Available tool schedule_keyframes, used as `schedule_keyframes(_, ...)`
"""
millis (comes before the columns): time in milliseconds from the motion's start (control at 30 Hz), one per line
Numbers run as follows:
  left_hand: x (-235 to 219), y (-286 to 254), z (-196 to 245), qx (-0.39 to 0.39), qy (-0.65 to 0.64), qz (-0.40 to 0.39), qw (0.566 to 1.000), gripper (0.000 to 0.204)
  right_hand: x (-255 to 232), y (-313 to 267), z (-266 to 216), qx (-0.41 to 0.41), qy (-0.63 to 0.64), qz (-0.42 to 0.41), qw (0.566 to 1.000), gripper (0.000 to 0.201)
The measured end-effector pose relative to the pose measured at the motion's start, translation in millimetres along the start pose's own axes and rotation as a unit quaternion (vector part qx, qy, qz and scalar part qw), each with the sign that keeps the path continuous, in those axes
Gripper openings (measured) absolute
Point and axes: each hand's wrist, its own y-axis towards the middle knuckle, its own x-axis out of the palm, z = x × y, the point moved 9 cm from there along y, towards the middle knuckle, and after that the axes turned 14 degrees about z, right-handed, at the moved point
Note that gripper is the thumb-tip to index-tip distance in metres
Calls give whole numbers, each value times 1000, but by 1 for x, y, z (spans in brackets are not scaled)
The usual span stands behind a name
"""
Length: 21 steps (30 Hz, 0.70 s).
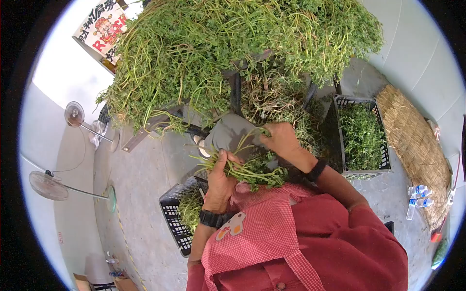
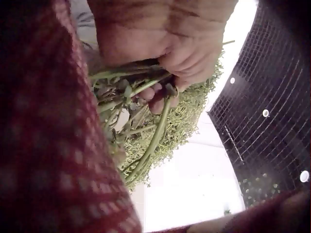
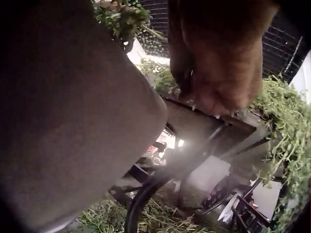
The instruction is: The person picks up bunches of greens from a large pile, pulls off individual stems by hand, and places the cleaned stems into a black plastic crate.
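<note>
Low over the lap, my left hand (image 1: 221, 182) grips a small bunch of leafy green stems (image 1: 250, 172), thumb across it. The stems fan out on both sides of that hand; in the left wrist view thick green stems (image 2: 156, 136) come out from under the curled fingers. My right hand (image 1: 280, 140) is a little farther forward and to the right, its fingers curled. At its fingertips it pinches a thin green stem (image 1: 248, 136) that rises from the bunch. The right wrist view shows the same hand (image 3: 218, 73) from behind, its fingertips mostly hidden.
A big heap of greens (image 1: 233, 48) covers the raised stand ahead, with wilted trimmings (image 1: 276, 97) beneath. One black crate (image 1: 172, 220) with greens is by my left; another crate (image 1: 385, 145) holds greens at right. Standing fans (image 1: 48, 186), a rolled straw mat (image 1: 412, 140) and water bottles (image 1: 412, 203) are farther out.
</note>
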Motion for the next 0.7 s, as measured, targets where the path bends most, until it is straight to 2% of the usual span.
schedule_keyframes(33, 5, 0, 6, 30, -2, -22, 999, 29, 1, 1, 11, 23, -39, 10, 999, 25)
schedule_keyframes(67, 7, 0, 10, 34, -5, -23, 999, 29, 10, -3, 28, -23, -27, 5, 999, 22)
schedule_keyframes(100, 6, -1, 10, 13, -10, 2, 1000, 28, 2, 3, 27, -28, -27, 0, 999, 22)
schedule_keyframes(133, 0, -5, 6, -12, -13, 31, 999, 27, 10, -5, 42, 193, 162, -108, 962, 24)
schedule_keyframes(167, -6, -5, 3, -15, -14, 37, 999, 27, 27, -31, 45, 399, 333, -201, 830, 28)
schedule_keyframes(200, -6, -1, 2, -15, -18, 28, 999, 25, 30, -40, 42, 495, 455, -168, 720, 39)
schedule_keyframes(233, -3, 3, 1, -14, -23, 17, 999, 24, 27, -39, 38, 493, 454, -168, 723, 39)
schedule_keyframes(300, -3, 4, -1, -28, -58, 35, 997, 23, 26, -35, 14, 475, 530, -214, 669, 29)
schedule_keyframes(333, -6, 4, -2, -42, -90, 57, 993, 22, 26, -33, 12, 467, 551, -218, 656, 28)
schedule_keyframes(367, -8, 5, -2, -41, -92, 59, 993, 22, 26, -32, 8, 468, 551, -220, 656, 28)
schedule_keyframes(433, -9, 7, -5, -41, -46, 26, 998, 22, 23, -29, 8, 499, 563, -150, 642, 24)
schedule_keyframes(467, -11, 7, -6, -43, -45, 27, 998, 22, 25, -31, 9, 501, 562, -149, 640, 24)
schedule_keyframes(533, -9, 8, -6, -43, -37, 10, 998, 24, 23, -31, 29, 533, 484, -90, 688, 20)
schedule_keyframes(667, -6, 6, -3, -32, -11, 14, 999, 24, 21, -22, 26, 473, 514, -134, 702, 14)
schedule_keyframes(700, -6, 6, -3, -22, 11, 10, 1000, 24, 6, -5, 27, 297, 310, -115, 896, 16)
